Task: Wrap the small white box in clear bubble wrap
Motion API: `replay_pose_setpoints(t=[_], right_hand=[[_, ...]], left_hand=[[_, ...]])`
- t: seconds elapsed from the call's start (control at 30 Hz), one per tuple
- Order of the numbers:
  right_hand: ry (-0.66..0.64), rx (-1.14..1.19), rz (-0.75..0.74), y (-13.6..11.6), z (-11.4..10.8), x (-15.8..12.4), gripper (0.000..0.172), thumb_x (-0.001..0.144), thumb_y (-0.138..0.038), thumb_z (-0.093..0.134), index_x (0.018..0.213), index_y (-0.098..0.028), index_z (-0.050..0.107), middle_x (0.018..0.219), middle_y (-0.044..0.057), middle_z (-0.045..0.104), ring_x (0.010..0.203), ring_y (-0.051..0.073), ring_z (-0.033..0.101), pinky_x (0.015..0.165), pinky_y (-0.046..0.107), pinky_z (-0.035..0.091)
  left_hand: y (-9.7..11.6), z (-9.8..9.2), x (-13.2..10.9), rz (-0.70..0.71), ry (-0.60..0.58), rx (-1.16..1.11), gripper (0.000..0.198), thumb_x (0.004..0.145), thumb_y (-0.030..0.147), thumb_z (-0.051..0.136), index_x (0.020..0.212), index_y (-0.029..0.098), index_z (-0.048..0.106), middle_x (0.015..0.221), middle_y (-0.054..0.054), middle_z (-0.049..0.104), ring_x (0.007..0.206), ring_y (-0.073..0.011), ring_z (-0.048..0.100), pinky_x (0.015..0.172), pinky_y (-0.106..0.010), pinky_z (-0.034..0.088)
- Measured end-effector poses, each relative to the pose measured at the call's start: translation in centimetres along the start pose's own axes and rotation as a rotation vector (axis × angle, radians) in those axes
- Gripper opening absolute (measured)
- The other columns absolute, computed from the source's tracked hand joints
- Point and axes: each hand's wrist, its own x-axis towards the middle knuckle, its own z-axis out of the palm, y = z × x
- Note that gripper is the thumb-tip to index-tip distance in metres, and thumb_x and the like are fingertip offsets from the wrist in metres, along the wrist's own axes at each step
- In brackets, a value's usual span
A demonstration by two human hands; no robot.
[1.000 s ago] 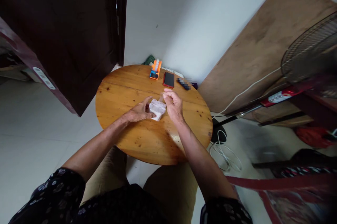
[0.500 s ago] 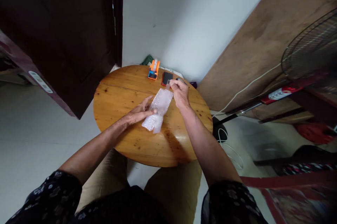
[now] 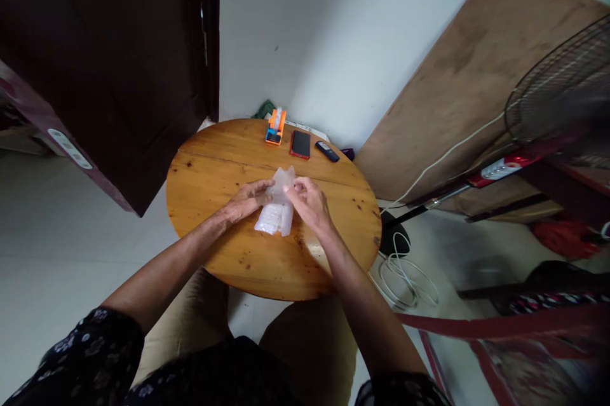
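Note:
A sheet of clear bubble wrap (image 3: 275,218) lies over the middle of the round wooden table, its lower part folded into a thicker bundle. Whatever may be inside the bundle cannot be made out. My left hand (image 3: 250,199) grips the wrap's left edge between thumb and fingers. On the opposite side, my right hand (image 3: 309,203) pinches the right edge near the upper part. The wrap's upper end stands up between both hands.
Along the back of the wooden table (image 3: 214,158) are an orange and blue tape dispenser (image 3: 276,126), a red-edged phone (image 3: 300,144) and a dark remote control (image 3: 327,151). A standing fan (image 3: 500,168) and a coiled white cable (image 3: 405,279) are at the right. A dark door (image 3: 119,63) is left.
My right hand has come down and left from the wrap's far end, bringing the upper part nearer. The remote control is now uncovered. My left hand has shifted slightly up the wrap.

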Motion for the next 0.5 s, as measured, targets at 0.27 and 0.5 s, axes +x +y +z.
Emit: replay_pose_setpoints(t=[0.27,0.5], right_hand=[[0.022,-0.022,0.008,2.2,1.3,1.4,0.014,0.076,-0.037,0.066,0.086,-0.027,0.069,0.076,0.002,0.071,0.080,0.025,0.067,0.078,0.038,0.052],[0.103,0.549,0.240,4.4,0.8,1.3,0.028,0.067,-0.047,0.071,0.079,-0.021,0.068,0.068,-0.002,0.069,0.064,0.017,0.062,0.063,0.030,0.048]], left_hand=[[0.8,0.0,-0.3,0.049,0.032,-0.023,0.062,0.068,0.040,0.076,0.124,0.015,0.066,0.101,-0.007,0.072,0.069,-0.0131,0.059,0.061,-0.026,0.044],[0.2,-0.8,0.2,0.144,0.221,0.324,0.055,0.071,0.050,0.075,0.112,0.015,0.070,0.098,-0.009,0.069,0.085,-0.0203,0.062,0.074,-0.031,0.049]])
